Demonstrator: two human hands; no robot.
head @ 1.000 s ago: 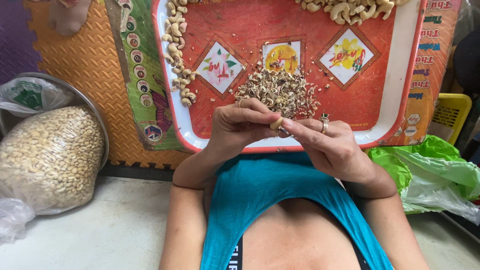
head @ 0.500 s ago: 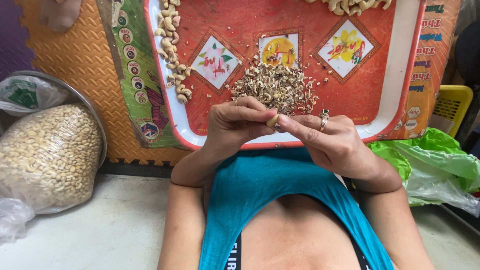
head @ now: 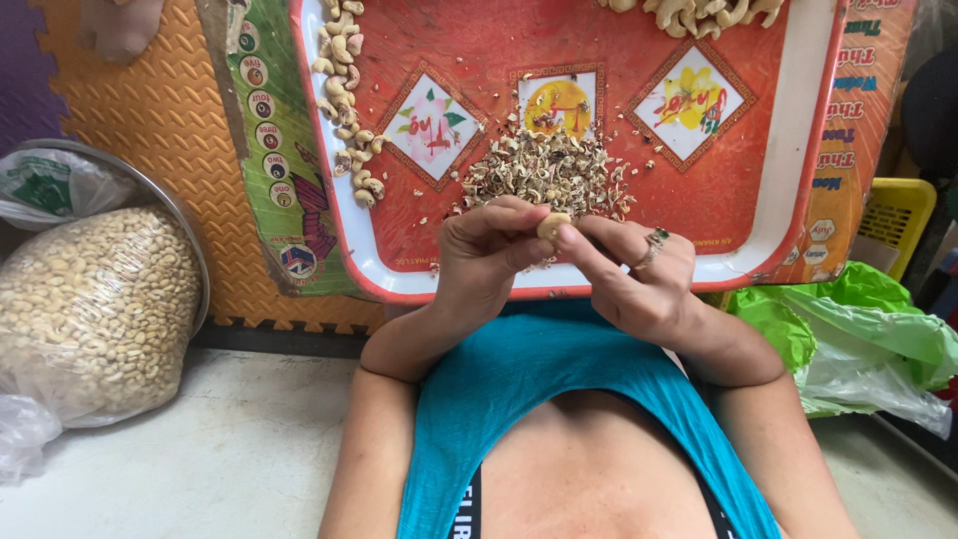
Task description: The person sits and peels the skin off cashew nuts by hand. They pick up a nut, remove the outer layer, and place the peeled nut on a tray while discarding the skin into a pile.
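Orange foam matting is backing a red tray (head: 798, 200) strewn with husk scraps (head: 544, 172). Both the left hand (head: 489, 255) and right hand (head: 634, 274) are pinching one pale cashew kernel (head: 551, 225) above the tray's near rim; it looks light, smooth and brittle, best gripped at its ends.

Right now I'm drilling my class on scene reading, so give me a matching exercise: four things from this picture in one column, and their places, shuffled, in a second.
Things:
1. pale curved cashew nut
2. heap of brown papery peelings
3. big clear plastic sack of pale nuts
4. crumpled green plastic bag

Places:
A. middle of the red tray
B. floor, far left
C. between the fingertips of the left hand and right hand
D. right of the tray

Pairs: 1-C, 2-A, 3-B, 4-D
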